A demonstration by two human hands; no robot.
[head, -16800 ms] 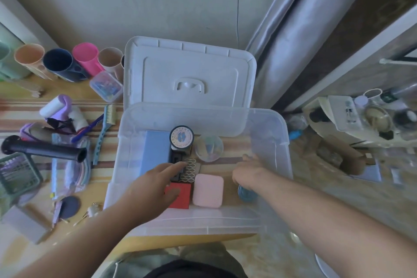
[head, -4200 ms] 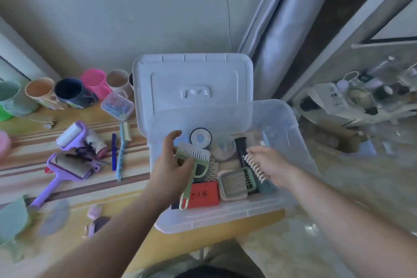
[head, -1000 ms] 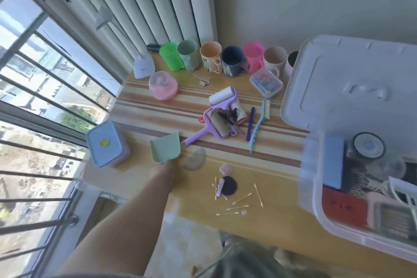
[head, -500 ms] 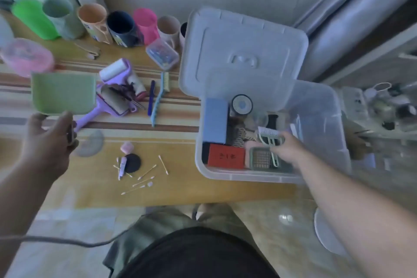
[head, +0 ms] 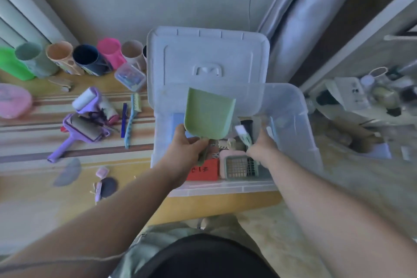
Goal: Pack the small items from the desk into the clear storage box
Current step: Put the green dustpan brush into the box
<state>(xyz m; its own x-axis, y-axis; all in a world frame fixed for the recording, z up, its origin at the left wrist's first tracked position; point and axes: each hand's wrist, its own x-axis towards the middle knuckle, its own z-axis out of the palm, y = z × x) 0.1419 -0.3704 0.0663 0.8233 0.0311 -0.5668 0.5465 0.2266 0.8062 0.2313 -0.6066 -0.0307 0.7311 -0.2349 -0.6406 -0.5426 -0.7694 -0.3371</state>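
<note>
The clear storage box (head: 300, 133) stands on the desk's right end, its white lid (head: 207, 56) leaning behind it. My left hand (head: 187, 153) grips the handle of a green scoop (head: 208, 114) and holds it over the box's left half. My right hand (head: 261, 146) is inside the box, closed on a green and white brush (head: 243, 135). A red card (head: 202, 170), a pink pad (head: 230, 156), a green grid basket (head: 240, 167) and a blue block (head: 178, 119) lie in the box.
Purple lint rollers (head: 88, 117), a blue pen (head: 123, 119), a green brush (head: 133, 115), a dark round pad (head: 108, 185) and a grey half-disc (head: 67, 171) lie on the desk. Coloured cups (head: 85, 57) line the wall. A small clear case (head: 130, 77) sits beside them.
My left hand has carried the green scoop from the far left of the desk to above the box. My right hand stays in the box on the brush.
</note>
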